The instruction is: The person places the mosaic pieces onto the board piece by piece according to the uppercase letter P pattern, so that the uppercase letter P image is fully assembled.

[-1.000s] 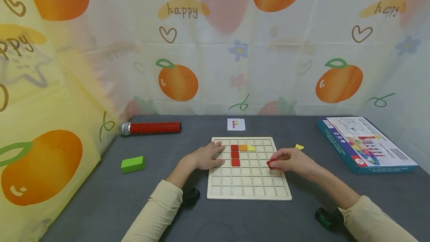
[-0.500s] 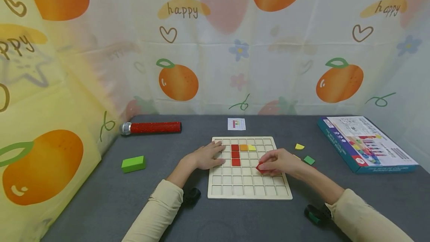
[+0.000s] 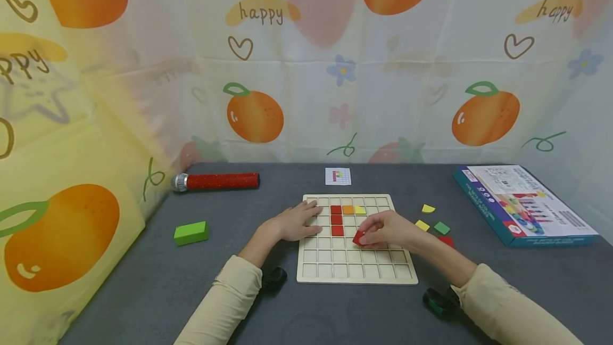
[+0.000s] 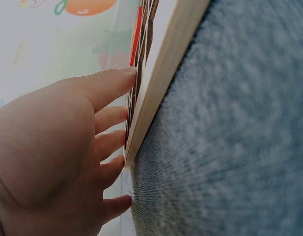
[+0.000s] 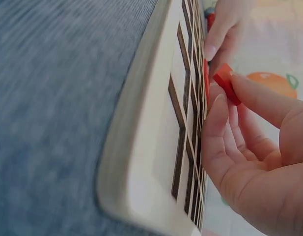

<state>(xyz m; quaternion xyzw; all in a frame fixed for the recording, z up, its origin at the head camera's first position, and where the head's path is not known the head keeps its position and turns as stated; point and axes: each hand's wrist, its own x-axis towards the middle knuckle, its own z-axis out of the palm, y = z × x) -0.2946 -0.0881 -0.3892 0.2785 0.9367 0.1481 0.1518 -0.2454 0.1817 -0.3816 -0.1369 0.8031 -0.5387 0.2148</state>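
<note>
A pale wooden grid board lies on the dark table. Set in its cells are several red square tiles in a column, with an orange tile and a yellow tile beside the top one. My left hand rests fingers spread on the board's left edge; in the left wrist view its thumb and fingertips touch the rim. Between thumb and fingers my right hand pinches a red tile, held tilted over the board's middle, right of the red column.
Right of the board lie yellow, green and red pieces, partly behind the right forearm. A game box sits far right. A small pattern card, a red microphone and a green block lie behind and left.
My right hand has moved left across the board with the red tile, uncovering the loose pieces at the right. My left hand has stayed in place.
</note>
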